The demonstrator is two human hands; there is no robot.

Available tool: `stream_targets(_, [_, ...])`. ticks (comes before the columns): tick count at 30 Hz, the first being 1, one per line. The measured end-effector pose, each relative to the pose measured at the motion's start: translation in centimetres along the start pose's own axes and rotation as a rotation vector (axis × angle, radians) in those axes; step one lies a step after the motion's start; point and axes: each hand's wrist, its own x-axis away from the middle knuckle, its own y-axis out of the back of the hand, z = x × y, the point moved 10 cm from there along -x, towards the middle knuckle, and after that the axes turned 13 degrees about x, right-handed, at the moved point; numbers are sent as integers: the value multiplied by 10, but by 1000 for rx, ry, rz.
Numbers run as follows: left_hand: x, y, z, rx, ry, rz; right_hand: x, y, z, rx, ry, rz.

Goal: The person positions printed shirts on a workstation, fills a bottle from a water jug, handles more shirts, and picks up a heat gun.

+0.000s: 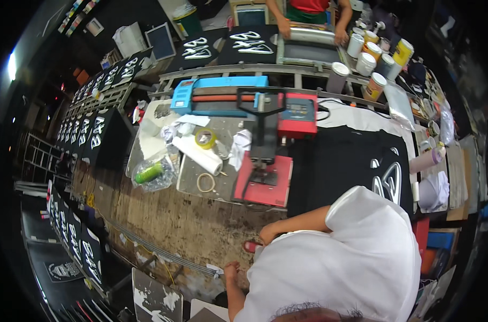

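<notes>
My right hand (pixel 268 233) hangs below the table's near edge, close to a red sandal (pixel 251 246) on the floor. Its fingers point down and mostly do not show. My left hand (pixel 232 269) is lower and farther left, over the floor, fingers curled in and nothing visible in them. Beyond my right arm lies a black shirt (pixel 335 166) with a white print, spread on the table. Left of it stands a heat press with a red base (pixel 276 188), a black handle (pixel 261 110) and a red control box (pixel 297 114).
A blue machine (pixel 217 88) stands behind a white roll (pixel 198 154), yellow tape (pixel 205 138) and a bagged green bottle (pixel 150 173). Across the table, another person's hands (pixel 284 28) hold a screen frame (pixel 311 52). Ink tubs (pixel 366 63) crowd the right. Black printed shirts (pixel 98 131) line the left.
</notes>
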Motion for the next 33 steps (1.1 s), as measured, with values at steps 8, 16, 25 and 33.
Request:
stream_targets(8, [-65,24,-49,-179,-17,399,-91,15,-73,-164,-288,-121])
stream_targets(16, [-163,250,-135,-508,-331,414,-219,152,-38,-81,-292,51])
stream_targets(25, [-256,450,-247,-6,120,-102,-421,325,-1,22,-299,-249])
stream_targets(33, [-333,474,-324,-330,-122,40,-657,504,43,182,59,-20])
